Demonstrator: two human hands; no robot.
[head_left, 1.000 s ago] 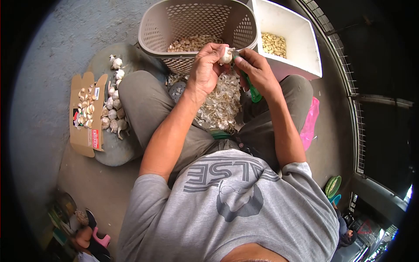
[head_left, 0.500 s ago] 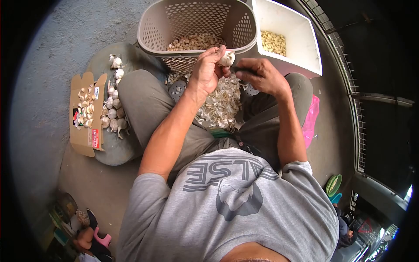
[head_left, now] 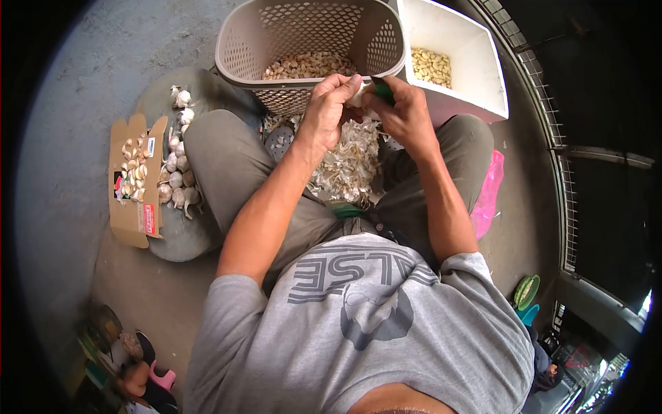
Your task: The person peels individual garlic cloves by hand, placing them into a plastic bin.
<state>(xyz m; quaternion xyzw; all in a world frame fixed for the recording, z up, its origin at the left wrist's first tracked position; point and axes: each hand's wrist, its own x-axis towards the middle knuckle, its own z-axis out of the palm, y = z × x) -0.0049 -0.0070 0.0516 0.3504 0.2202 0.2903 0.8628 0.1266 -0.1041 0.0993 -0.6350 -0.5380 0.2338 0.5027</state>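
My left hand (head_left: 327, 110) is closed around a white garlic bulb (head_left: 357, 96), which shows only in part between the two hands. From the right, my right hand (head_left: 408, 114) grips what looks like a small dark knife (head_left: 383, 90) with some green on it, held against the bulb. Its edge is too hidden to make out. Below both hands lies a heap of papery garlic skins (head_left: 348, 165) between my knees. Several whole garlic bulbs (head_left: 181, 176) rest at my left on a round grey surface (head_left: 176, 241).
A perforated brown basket (head_left: 238, 52) holding garlic cloves stands ahead. Right of it is a white foam box (head_left: 476, 69) with peeled cloves. A cardboard piece (head_left: 127, 228) with cloves lies left, pink plastic (head_left: 488, 200) right. Another person (head_left: 141, 383) is at the lower left.
My right hand has moved left and up to the garlic bulb, bringing the knife against it. My left hand still holds the bulb, now slightly lower and more covered.
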